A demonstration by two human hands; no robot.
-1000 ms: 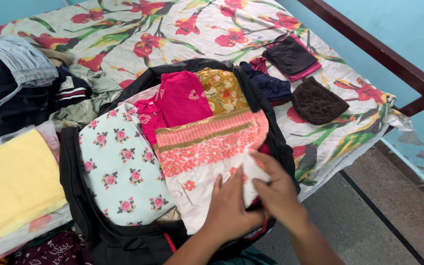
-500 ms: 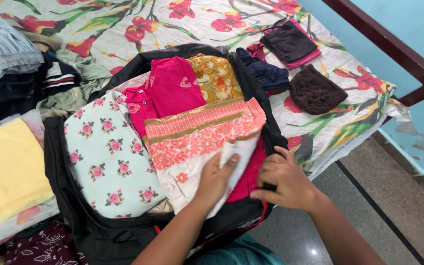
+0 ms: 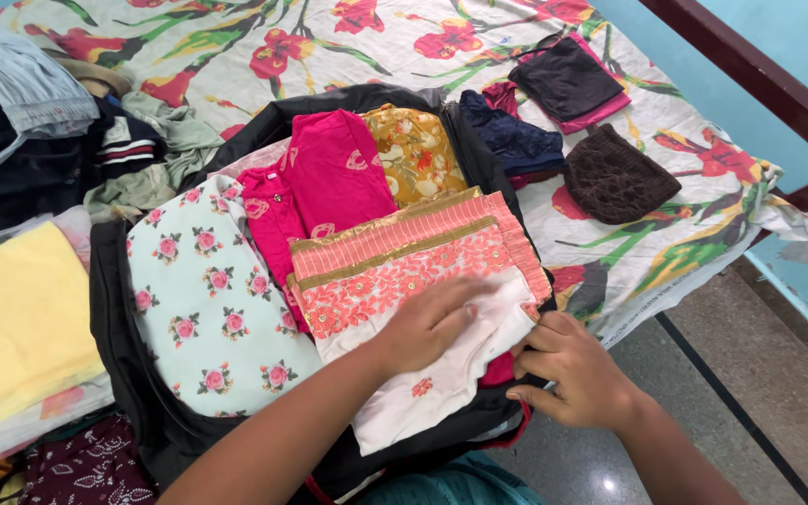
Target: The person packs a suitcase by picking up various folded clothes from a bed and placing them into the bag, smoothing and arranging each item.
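Since half a second ago: white corner of the cream-and-orange embroidered garment (image 3: pixel 413 309) laid back down over the magenta cloth that had been exposed; left hand (image 3: pixel 432 318) shifted up onto it. Left hand now flat, fingers slightly spread, pressing the garment into the open black suitcase (image 3: pixel 119 327). Right hand (image 3: pixel 568 369) at the suitcase's near right edge, fingers curled; grip on edge or cloth not discernible. Floral mint garment (image 3: pixel 203 299) alongside, magenta top (image 3: pixel 334 178) behind. Brown knit cap (image 3: pixel 614 176) on floral bedsheet (image 3: pixel 423 47).
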